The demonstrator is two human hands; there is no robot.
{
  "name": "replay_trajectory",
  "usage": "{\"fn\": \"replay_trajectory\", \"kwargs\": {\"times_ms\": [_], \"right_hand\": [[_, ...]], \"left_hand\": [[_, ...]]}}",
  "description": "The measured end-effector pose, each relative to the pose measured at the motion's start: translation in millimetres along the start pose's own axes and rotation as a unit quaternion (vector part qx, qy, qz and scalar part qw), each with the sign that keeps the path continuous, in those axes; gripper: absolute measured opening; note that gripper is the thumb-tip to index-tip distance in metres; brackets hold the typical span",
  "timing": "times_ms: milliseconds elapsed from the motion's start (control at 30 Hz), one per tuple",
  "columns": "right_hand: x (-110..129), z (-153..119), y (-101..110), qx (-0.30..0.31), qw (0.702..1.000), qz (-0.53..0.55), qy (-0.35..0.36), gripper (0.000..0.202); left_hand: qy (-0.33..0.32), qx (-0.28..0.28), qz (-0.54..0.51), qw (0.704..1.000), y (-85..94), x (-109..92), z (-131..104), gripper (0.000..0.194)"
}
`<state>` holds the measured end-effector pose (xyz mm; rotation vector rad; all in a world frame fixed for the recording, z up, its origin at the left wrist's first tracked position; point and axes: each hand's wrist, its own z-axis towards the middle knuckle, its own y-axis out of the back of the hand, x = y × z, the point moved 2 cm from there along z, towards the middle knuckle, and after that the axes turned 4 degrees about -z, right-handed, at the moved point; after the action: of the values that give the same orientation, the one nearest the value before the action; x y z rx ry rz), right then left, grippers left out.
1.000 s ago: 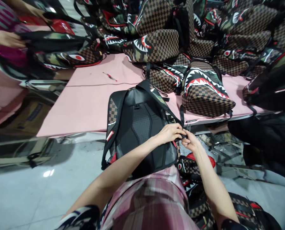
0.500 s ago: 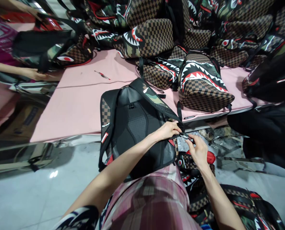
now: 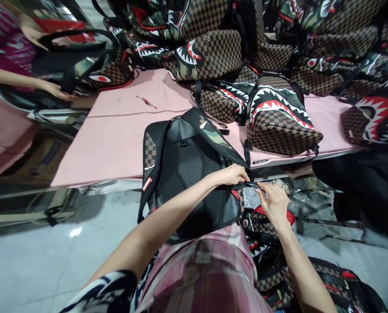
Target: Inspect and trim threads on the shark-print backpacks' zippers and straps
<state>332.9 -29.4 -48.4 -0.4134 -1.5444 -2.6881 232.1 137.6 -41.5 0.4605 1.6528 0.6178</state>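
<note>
A black backpack with checkered and camouflage trim leans on the table edge against my lap, its padded back and shoulder straps facing up. At its right side my left hand is closed in a pinch on a thin black strap. My right hand pinches the same strap a little farther right. A pale glint shows on the strap between the fingertips; whether that is a buckle I cannot tell. Part of the strap is hidden by my fingers.
The pink-covered table carries a small red pen-like tool. A checkered shark-mouth backpack stands right of centre, with more piled behind. Other backpacks lie on the floor at right. A co-worker handles another bag at left.
The view has shifted slightly, so most things appear farther right. Both hands keep their pinch on the strap. At far right, a bag has turned to show its shark-mouth side.
</note>
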Motion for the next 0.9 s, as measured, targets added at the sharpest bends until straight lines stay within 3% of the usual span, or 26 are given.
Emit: {"fn": "replay_trajectory", "kwargs": {"times_ms": [433,633,767,833,900], "right_hand": [[20.4,12.9,14.6,0.022,0.985,-0.158,0.072,0.015],[14.1,10.1,18.4,0.006,0.998,-0.055,0.005,0.016],[15.8,6.7,12.4,0.03,0.999,-0.03,-0.014,0.017],[11.7,4.5,8.1,0.029,0.996,0.052,-0.071,0.018],[2.5,1.2,2.6,-0.002,0.966,0.191,-0.174,0.02]], "left_hand": [[0.045,0.012,-0.028,0.999,3.1,-6.1,3.3,0.028],[0.037,0.004,-0.038,0.999,2.4,-5.7,0.4,0.027],[0.043,0.006,-0.028,0.999,1.0,-3.6,1.1,0.027],[0.04,0.001,-0.035,0.999,0.6,-3.0,-0.4,0.027],[0.042,-0.012,-0.066,0.997,0.1,-2.2,-4.6,0.027]]}}
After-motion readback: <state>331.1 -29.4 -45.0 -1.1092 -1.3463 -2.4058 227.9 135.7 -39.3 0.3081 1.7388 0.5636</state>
